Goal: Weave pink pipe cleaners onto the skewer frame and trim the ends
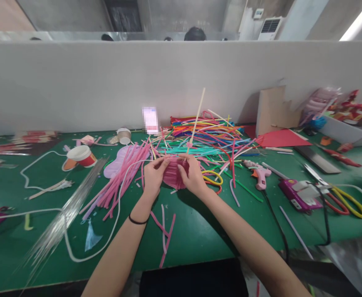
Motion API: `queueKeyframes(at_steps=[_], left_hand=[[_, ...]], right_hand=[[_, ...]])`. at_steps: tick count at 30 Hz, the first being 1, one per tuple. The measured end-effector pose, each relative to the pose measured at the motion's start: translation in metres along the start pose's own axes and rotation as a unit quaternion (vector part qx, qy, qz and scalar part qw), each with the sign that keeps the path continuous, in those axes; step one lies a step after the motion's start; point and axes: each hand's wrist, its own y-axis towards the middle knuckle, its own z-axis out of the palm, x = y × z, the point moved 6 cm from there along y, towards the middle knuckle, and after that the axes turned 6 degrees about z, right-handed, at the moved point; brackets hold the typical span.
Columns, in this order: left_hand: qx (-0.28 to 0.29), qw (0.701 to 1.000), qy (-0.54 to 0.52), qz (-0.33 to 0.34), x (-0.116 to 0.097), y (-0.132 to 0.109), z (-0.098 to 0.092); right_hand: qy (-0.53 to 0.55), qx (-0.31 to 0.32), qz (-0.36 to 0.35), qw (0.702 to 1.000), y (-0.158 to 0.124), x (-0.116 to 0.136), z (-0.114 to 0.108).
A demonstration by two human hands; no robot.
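Observation:
A pink ribbed piece, which looks made of pink pipe cleaners laid side by side, is between my hands at the middle of the table. My left hand pinches its upper left edge. The fingers of my right hand curl over its upper right side, thumb against the front. Just behind the right fingertips, a pale stick with a pink knot near its base rises at a slant; whether it is joined to the piece is hidden. Loose pink pipe cleaners lie left of my left hand.
Many-coloured pipe cleaners are heaped behind my hands. To the right are a pink glue gun, a purple power strip and scissors. On the left are a paper cup, thin wires and a white cable.

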Motion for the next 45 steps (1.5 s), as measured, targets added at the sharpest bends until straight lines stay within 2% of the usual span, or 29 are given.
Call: queueKeyframes(at_steps=[6,10,15,23,40,45], left_hand=[[0.014,1.000,-0.007,-0.011,0.000,0.000,0.001],[0.029,0.998,0.046,0.029,-0.007,0.001,0.000],[-0.012,0.992,0.111,0.053,-0.008,0.001,-0.011],[-0.023,0.998,0.038,0.038,0.004,0.006,-0.013],[-0.018,0.999,0.029,0.002,0.005,0.005,-0.010],[-0.039,0.999,0.031,-0.003,0.003,0.000,-0.010]], right_hand=[[-0.008,-0.003,-0.001,1.000,0.000,0.000,0.000],[-0.014,-0.005,0.003,1.000,0.001,-0.004,0.001],[-0.013,-0.018,-0.003,1.000,0.000,-0.008,0.004],[-0.039,0.011,-0.003,0.999,-0.002,-0.011,0.013],[-0.050,0.012,0.003,0.999,-0.002,-0.013,0.012],[-0.058,0.016,-0.006,0.998,-0.003,-0.013,0.014]])
